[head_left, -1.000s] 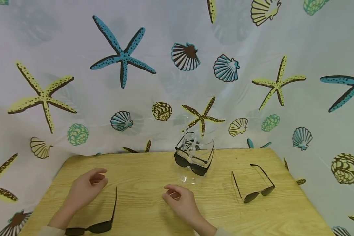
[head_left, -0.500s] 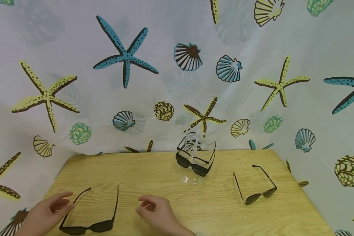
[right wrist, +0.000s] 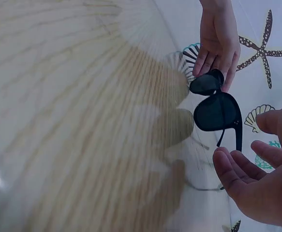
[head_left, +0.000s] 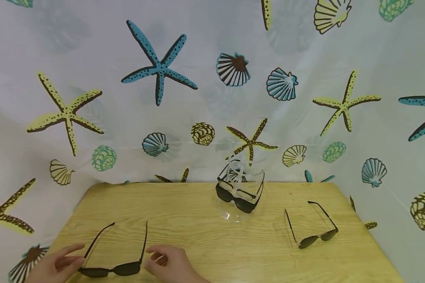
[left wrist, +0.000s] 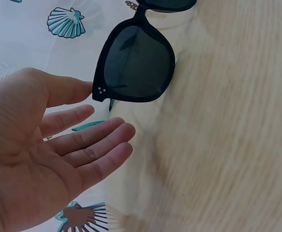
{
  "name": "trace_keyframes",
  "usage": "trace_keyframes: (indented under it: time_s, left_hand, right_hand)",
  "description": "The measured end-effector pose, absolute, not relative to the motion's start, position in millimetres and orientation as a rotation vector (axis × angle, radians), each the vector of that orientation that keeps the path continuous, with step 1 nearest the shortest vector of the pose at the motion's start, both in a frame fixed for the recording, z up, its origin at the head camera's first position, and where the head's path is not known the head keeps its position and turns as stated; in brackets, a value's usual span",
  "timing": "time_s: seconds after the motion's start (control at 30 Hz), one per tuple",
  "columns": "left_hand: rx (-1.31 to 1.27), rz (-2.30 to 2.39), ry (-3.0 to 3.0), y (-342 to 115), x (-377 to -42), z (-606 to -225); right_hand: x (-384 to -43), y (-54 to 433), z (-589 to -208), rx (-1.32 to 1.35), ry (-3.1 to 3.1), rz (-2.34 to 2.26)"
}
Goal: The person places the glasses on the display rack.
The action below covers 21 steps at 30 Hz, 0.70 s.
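Note:
A pair of black sunglasses (head_left: 127,269) lies at the front left of the table, lenses toward me and unfolded temples pointing away. At its left corner is my left hand (head_left: 58,264), fingers loosely extended. The left wrist view shows the thumb tip right at the frame's dotted corner, beside the dark lens (left wrist: 140,63). My right hand (head_left: 170,264) hovers just right of the right temple, thumb and fingers apart. In the right wrist view, the sunglasses (right wrist: 217,112) appear between the two hands, with the right fingertips (right wrist: 223,157) close to the temple.
A clear display stand (head_left: 230,216) at the back holds clear-lens glasses (head_left: 246,193) and black sunglasses (head_left: 244,205). Thin-framed sunglasses (head_left: 309,241) lie unfolded at the right of the wooden table (head_left: 198,232). A shell-and-starfish curtain (head_left: 198,102) surrounds the table's back and sides.
My left hand has come down and left to the sunglasses' left corner. The right hand has moved left and lower, toward the right temple. The head view has shifted slightly left.

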<state>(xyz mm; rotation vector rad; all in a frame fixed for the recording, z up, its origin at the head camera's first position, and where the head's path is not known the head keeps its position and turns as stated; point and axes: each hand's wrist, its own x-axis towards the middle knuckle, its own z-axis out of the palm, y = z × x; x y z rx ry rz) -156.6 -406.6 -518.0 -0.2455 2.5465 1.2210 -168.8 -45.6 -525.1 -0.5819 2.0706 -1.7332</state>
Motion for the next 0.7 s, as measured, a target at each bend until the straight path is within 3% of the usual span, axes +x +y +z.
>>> trace_keyframes:
  time_s: [0.3, 0.53, 0.7]
  left_hand:
    - [-0.341, 1.320, 2.502, -402, -154, -528]
    - [-0.392, 1.479, 2.414, -403, -153, -530]
    - [-0.416, 1.601, 2.296, -404, -152, -528]
  right_hand:
    - [-170, -61, -534, -0.590, 2.014, -1.718]
    - [-186, -77, -580, -0.607, 1.980, -1.756]
    - [-177, -77, -555, -0.540, 2.024, -1.762]
